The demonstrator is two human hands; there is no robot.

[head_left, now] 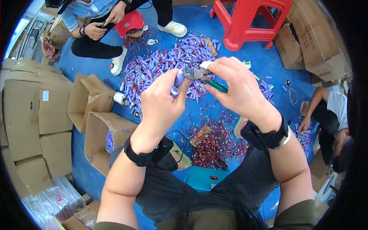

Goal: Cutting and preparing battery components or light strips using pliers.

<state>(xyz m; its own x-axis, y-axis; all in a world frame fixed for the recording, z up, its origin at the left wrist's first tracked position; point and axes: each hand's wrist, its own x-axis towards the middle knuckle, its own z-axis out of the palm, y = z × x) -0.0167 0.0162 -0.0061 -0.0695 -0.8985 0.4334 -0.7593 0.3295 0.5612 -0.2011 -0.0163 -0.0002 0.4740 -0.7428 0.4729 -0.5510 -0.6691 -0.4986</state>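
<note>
pliers, green-handled: gripping these in the half-curled right hand, aiming their tip toward the left hand; not being able to tell whether biting or merely touching. pinching purple cylinders, apparently two, inside that nearly closed hand, seemingly for bracing them with ends exposed to the pliers. holding everything above the blue floor, presumably for clear sight. facing a purple pile toward the floor's far edge, probably for easy reach; having red wires heaped nearer, between the feet, and open cartons toward its left edge, likely for containing loose cylinders.
</note>
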